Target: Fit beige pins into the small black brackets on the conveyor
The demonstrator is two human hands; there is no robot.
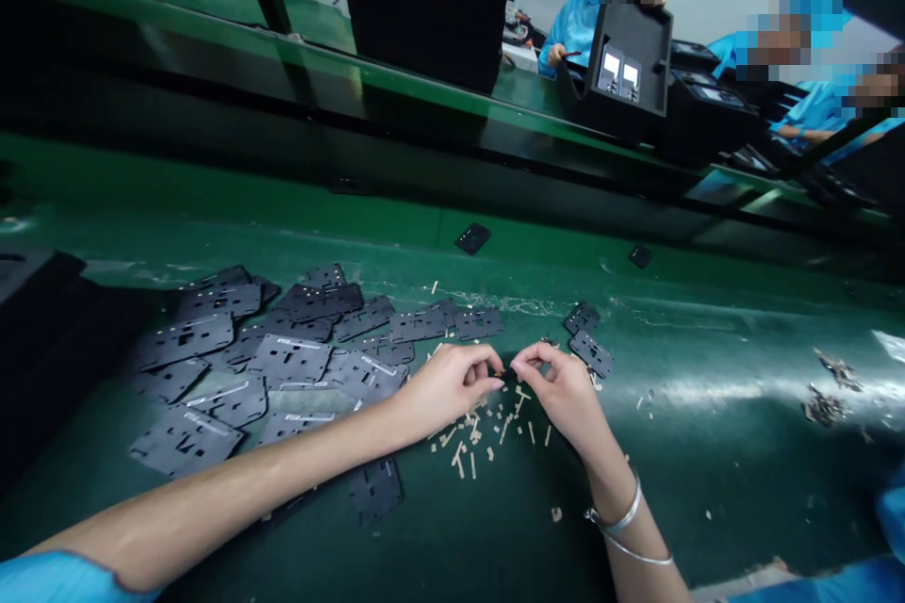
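Over the green work surface [693, 452], my left hand [463, 382] and my right hand [562, 386] meet fingertip to fingertip. Both are pinched closed. A tiny dark piece with an orange spot [501, 373] shows at the left fingertips; its kind is too small to make out. Whatever the right fingers pinch is hidden. Below the hands lie many small tan strips and scraps [473, 443]. Flat black plates with cut-outs [289, 360] are heaped beside and behind my left forearm. Two smaller black plates [591, 351] rest just beyond my right hand.
Farther back lie a small black plate [472, 238] and another small black piece [640, 255]. Clumps of small metallic parts [826, 403] sit at right. A dark box [42, 339] stands at left. Behind a raised ledge, co-workers in blue handle an open black case [629, 66].
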